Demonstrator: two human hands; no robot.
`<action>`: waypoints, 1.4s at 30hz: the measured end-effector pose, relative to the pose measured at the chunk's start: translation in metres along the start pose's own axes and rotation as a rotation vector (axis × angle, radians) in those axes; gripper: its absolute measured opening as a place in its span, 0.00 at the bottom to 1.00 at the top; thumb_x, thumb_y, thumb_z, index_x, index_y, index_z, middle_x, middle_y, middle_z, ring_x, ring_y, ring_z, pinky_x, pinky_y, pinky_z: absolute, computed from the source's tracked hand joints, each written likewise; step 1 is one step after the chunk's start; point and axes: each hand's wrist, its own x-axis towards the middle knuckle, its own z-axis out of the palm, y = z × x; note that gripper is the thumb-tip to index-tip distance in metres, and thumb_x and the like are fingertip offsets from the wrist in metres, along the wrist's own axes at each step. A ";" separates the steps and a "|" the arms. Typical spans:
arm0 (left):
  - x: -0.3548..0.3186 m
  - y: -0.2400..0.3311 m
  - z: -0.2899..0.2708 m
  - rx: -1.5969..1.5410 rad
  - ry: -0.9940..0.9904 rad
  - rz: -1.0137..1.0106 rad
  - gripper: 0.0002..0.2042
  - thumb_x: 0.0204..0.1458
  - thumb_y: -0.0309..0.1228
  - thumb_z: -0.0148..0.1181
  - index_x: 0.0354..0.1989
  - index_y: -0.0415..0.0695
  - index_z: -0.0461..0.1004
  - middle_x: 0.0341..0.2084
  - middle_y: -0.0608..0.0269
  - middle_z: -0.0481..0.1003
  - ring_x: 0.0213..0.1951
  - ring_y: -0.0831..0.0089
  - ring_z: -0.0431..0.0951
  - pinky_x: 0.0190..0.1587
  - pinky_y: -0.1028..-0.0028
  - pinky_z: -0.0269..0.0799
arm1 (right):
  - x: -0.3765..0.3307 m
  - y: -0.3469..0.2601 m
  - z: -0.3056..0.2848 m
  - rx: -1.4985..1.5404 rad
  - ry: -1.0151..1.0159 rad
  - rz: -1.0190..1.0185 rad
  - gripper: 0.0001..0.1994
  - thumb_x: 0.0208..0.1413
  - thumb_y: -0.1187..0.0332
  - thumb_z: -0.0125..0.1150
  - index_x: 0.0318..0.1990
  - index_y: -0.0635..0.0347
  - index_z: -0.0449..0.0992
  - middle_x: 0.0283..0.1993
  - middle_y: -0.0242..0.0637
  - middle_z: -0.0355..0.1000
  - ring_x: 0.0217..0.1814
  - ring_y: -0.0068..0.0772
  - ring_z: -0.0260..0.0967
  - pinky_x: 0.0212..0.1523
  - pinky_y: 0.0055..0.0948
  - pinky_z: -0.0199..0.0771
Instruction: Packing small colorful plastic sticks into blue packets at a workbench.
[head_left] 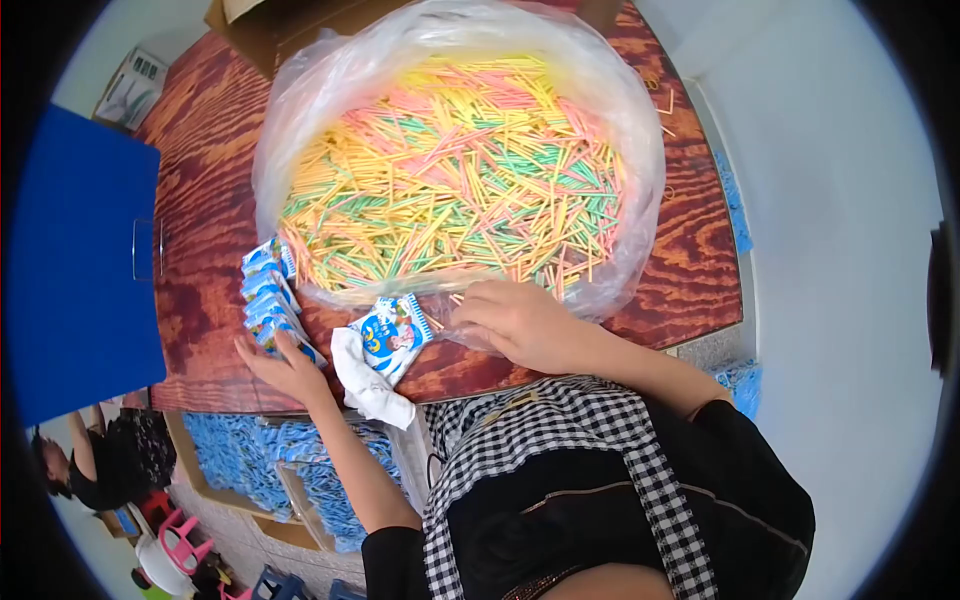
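Note:
A large clear plastic bag (pixel 640 150), its mouth folded wide, holds a heap of thin pink, yellow, orange and green sticks (pixel 450 180). At its near edge my right hand (pixel 520 322) is closed, fingers curled downward; what they hold, if anything, is hidden. A few loose sticks lie by its fingertips. My left hand (pixel 285 372) has its fingers apart against the near end of an overlapping row of small blue-and-white packets (pixel 270 292). Between my hands lies one larger-looking blue-and-white packet (pixel 392 335), beside a crumpled white cloth (pixel 365 380) at the table edge.
The red-brown wood-grain table (pixel 205 200) has a blue panel (pixel 80 260) at its left. A cardboard box (pixel 300 25) stands behind the bag. Below the table, crates (pixel 290 490) hold many blue packets. Another person (pixel 105 450) is at the lower left; a white wall (pixel 840 200) is right.

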 end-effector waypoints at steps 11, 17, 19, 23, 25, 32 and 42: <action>-0.045 0.114 -0.002 0.228 -0.463 0.308 0.14 0.50 0.25 0.60 0.45 0.37 0.70 0.42 0.53 0.72 0.45 0.59 0.71 0.50 0.65 0.64 | 0.002 0.031 -0.019 -0.123 0.185 0.137 0.04 0.54 0.71 0.55 0.34 0.61 0.72 0.31 0.40 0.68 0.34 0.44 0.69 0.35 0.36 0.69; -0.043 0.094 -0.031 0.043 -0.476 0.123 0.21 0.45 0.24 0.63 0.50 0.38 0.70 0.46 0.53 0.70 0.50 0.57 0.69 0.56 0.65 0.62 | 0.009 0.028 -0.006 -0.086 0.085 0.163 0.03 0.54 0.72 0.55 0.35 0.60 0.72 0.32 0.40 0.69 0.35 0.44 0.69 0.36 0.36 0.69; -0.058 0.094 -0.029 0.084 -0.480 0.099 0.20 0.45 0.24 0.63 0.49 0.39 0.70 0.51 0.52 0.69 0.55 0.56 0.66 0.59 0.64 0.58 | 0.021 0.024 0.005 -0.065 0.033 0.108 0.04 0.53 0.72 0.55 0.35 0.60 0.72 0.32 0.40 0.69 0.36 0.44 0.69 0.36 0.37 0.69; -0.049 0.074 -0.031 0.037 -0.217 -0.071 0.27 0.44 0.28 0.65 0.55 0.36 0.65 0.54 0.46 0.66 0.57 0.53 0.64 0.61 0.61 0.55 | 0.072 0.015 0.037 -0.014 -0.059 0.017 0.06 0.53 0.70 0.56 0.36 0.61 0.72 0.34 0.43 0.69 0.38 0.47 0.69 0.39 0.40 0.69; -0.043 0.048 -0.030 0.105 -0.036 -0.165 0.33 0.43 0.30 0.68 0.58 0.34 0.61 0.55 0.43 0.64 0.58 0.50 0.63 0.61 0.59 0.54 | 0.114 0.008 0.063 -0.027 -0.062 -0.063 0.07 0.53 0.69 0.56 0.37 0.62 0.72 0.35 0.44 0.70 0.41 0.48 0.68 0.41 0.42 0.68; -0.025 0.044 -0.010 0.257 -0.179 -0.367 0.57 0.34 0.40 0.75 0.68 0.36 0.38 0.64 0.41 0.52 0.67 0.50 0.48 0.67 0.49 0.34 | 0.239 -0.010 0.150 -0.314 -0.025 -0.113 0.17 0.48 0.61 0.63 0.42 0.62 0.74 0.43 0.46 0.72 0.53 0.50 0.64 0.50 0.44 0.64; -0.004 0.014 -0.007 -0.388 0.016 -0.307 0.45 0.36 0.27 0.72 0.64 0.35 0.51 0.54 0.45 0.62 0.57 0.51 0.64 0.59 0.63 0.60 | 0.240 -0.012 0.198 0.221 -0.278 -0.110 0.17 0.50 0.61 0.64 0.41 0.66 0.74 0.41 0.43 0.73 0.45 0.36 0.70 0.45 0.31 0.68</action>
